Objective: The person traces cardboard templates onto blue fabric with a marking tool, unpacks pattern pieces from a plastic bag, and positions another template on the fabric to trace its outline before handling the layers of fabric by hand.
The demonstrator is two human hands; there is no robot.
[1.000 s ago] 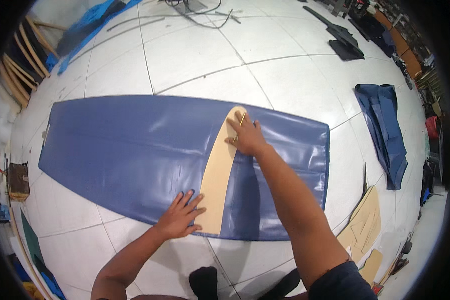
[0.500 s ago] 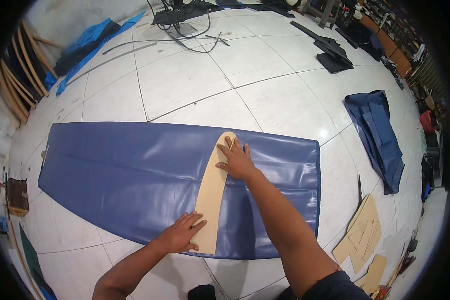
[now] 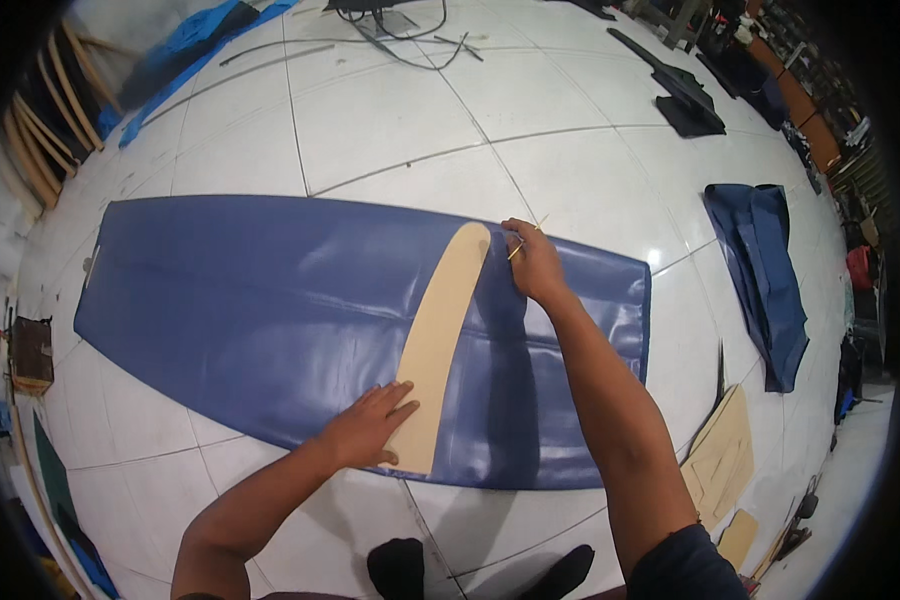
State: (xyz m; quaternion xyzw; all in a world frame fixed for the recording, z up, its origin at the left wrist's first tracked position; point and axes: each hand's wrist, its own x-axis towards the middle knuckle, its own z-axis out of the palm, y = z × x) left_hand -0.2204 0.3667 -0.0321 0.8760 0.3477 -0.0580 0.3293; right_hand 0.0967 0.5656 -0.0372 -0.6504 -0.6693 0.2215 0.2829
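Observation:
A large blue vinyl-like sheet lies spread on the floor. Across it rests a long tan cardboard template, rounded at the far end and cut straight at the near one. My left hand lies on the template's near end with fingers spread, pressing partly on the sheet. Just right of the rounded tip is my right hand, over the sheet's far edge and apart from the template. A thin yellow pen-like stick sits between its curled fingers; its exact kind is too small to make out.
Folded blue material lies on the tiled floor at the right. Nearer are tan cardboard pieces. A black strip-like item and dark cables lie farther off. Curved wooden pieces lean at the far left. My dark-covered feet stand below the sheet.
My right hand has lifted off the template's rounded end and shifted right, keeping the yellow stick. The left hand stays on the near end. The view has tilted slightly downward.

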